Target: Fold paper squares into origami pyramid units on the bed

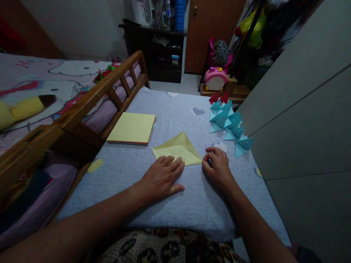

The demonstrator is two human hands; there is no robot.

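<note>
A pale yellow sheet (179, 149), creased and partly folded, lies on the cloth-covered surface, its far corner pointing away from me. My left hand (163, 178) rests flat over its near edge, fingers spread on the paper and thumb out to the side. At the sheet's right corner, my right hand (217, 165) pinches the tip between thumb and index finger. Left of the sheet sits a stack of square paper (132, 128), yellow on top. Several folded teal paper pieces (233, 126) stand at the right, with red folded pieces (218, 98) behind them.
A wooden rail (109, 91) runs along the left side, with a bed (27, 80) beyond it. A pale cabinet panel (301, 120) borders the right edge. Past the far end are a dark shelf (153, 47) and a pink toy case (216, 79).
</note>
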